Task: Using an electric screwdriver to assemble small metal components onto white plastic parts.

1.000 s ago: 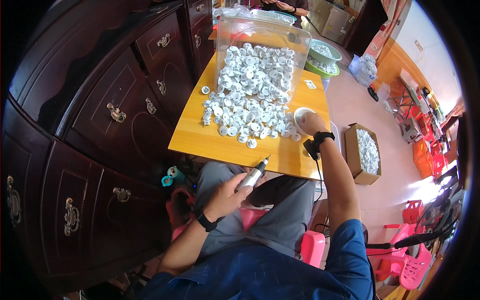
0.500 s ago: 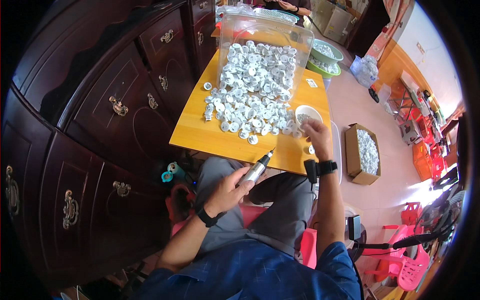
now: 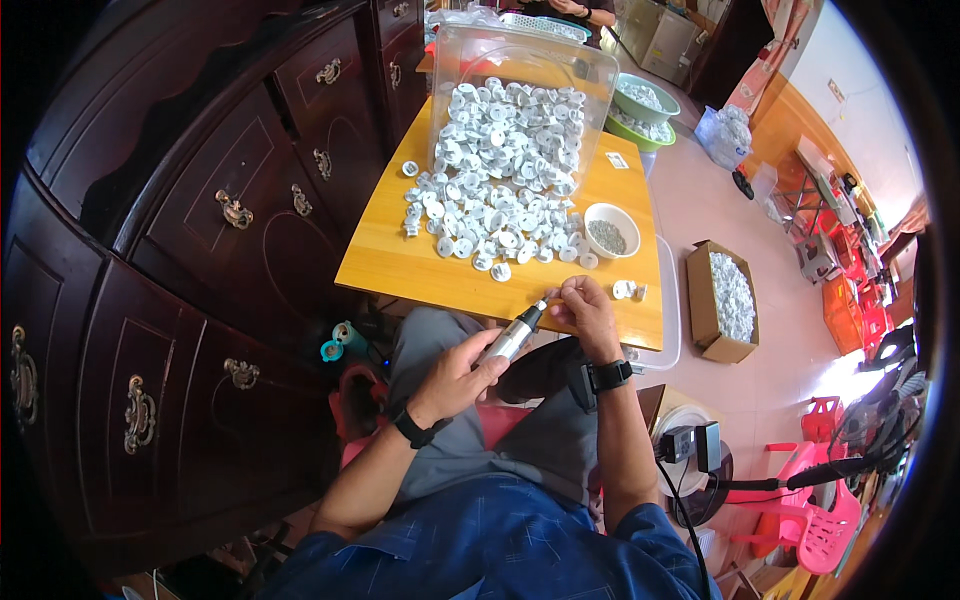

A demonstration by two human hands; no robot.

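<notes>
My left hand (image 3: 455,375) is wrapped round a silver and black electric screwdriver (image 3: 514,340), whose tip points up and to the right over the table's near edge. Close beside that tip, the fingers of my right hand (image 3: 588,315) are pinched together; what they hold is too small to make out. Beyond my right hand stands a white bowl (image 3: 594,215) of small grey metal pieces, probably screws. Many white round plastic parts (image 3: 500,225) lie heaped on the table. A few white parts (image 3: 625,290) sit apart, right of my right hand.
A clear plastic bin (image 3: 605,95) lies tipped on the wooden table (image 3: 385,250), white parts spilling from it. Dark drawers (image 3: 220,200) line the left. On the floor at right stands a cardboard box (image 3: 703,300) of white parts. Basins (image 3: 665,105) and another person (image 3: 585,12) are beyond.
My right hand has moved from the bowl down and left to the screwdriver's tip. The screwdriver stays in my left hand, nearly where it was.
</notes>
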